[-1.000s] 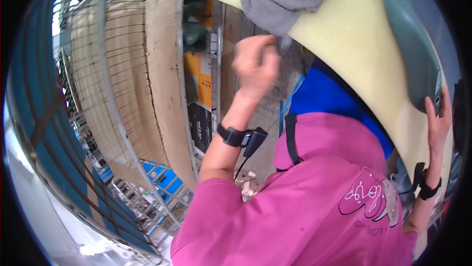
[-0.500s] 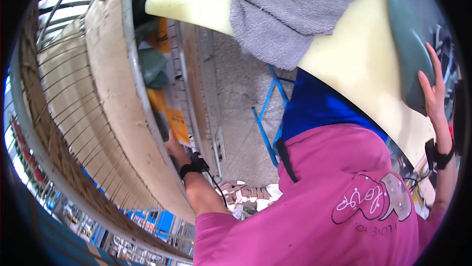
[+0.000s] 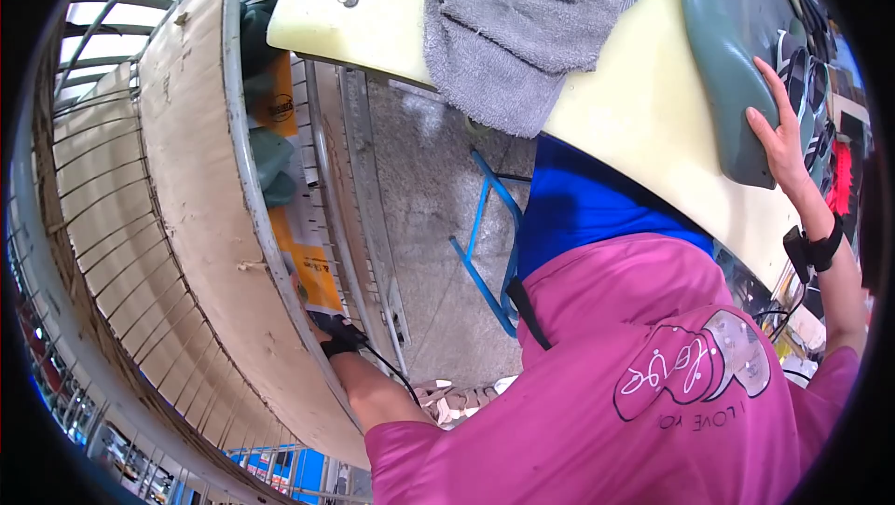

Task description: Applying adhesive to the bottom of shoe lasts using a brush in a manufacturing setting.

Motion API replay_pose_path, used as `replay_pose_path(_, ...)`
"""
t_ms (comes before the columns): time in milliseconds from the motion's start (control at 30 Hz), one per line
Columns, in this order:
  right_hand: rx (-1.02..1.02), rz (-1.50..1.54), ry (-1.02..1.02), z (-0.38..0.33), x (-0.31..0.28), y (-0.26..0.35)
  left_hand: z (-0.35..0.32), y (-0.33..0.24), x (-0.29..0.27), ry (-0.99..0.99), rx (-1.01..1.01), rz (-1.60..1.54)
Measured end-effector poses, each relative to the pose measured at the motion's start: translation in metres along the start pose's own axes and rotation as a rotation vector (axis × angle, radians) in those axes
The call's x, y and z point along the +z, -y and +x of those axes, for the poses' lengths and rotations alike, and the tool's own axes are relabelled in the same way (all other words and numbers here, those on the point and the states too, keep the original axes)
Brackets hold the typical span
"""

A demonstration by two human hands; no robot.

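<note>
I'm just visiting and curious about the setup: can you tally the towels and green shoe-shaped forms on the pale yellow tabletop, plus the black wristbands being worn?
Grey towel: 1
Green shoe-shaped form, touched by the right hand: 1
Black wristbands: 2
Total: 4

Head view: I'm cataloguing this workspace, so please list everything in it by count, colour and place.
Table: one, pale yellow, top centre to right
Towel: one, grey, on the table
Large form: one, green, on the table's right part
Rack: one, grey metal with tan boards, left
Smaller forms: at least two, green, on the rack
Printed sheeting: count unclear, orange and white, on the rack
Tubular frame: one, blue, above the floor
Background clutter: uncountable, mixed colours, lower left
Shirt: one, pink, lower centre
Wristbands: two, black, both wrists
Left hand: one, bare, mostly hidden at the rack
Right hand: one, bare, on the large form
</note>
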State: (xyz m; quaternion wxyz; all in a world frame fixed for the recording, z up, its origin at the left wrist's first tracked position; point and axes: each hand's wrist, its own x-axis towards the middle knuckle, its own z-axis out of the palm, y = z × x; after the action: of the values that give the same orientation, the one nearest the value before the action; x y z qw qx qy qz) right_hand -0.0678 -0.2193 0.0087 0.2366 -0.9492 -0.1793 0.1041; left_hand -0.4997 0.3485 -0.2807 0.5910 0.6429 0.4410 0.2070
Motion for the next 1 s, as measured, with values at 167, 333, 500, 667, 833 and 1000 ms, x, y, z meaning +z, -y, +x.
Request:
replay_pose_path(167, 0.002, 0.068, 0.013, 0.002, 0.003, 0.003, 0.005, -0.079, 0.065, -0.132, -0.283, 0.545)
replay_pose_path(333, 0.053, 0.38, -0.028, 0.003, 0.024, 0.026, 0.002, -0.055, 0.064, -0.355, -0.234, 0.979)
replay_pose_path(500, 0.08, 0.501, 0.123, -0.003, 0.008, 0.037, -0.085, -0.095, 0.104, -0.199, -0.432, -0.415)
replay_pose_path(667, -0.224, 0.379, -0.078, -0.011, -0.022, 0.019, -0.195, -0.172, 0.154, 0.177, -0.331, -0.566)
replay_pose_path(833, -0.39, 0.47, -0.186, -0.04, -0.047, 0.018, -0.209, -0.288, 0.228, 0.938, -0.162, -0.178)
replay_pose_path(1000, -0.481, 0.717, -0.256, -0.082, -0.037, 0.011, -0.237, -0.355, 0.381, 1.372, -0.085, -0.274)
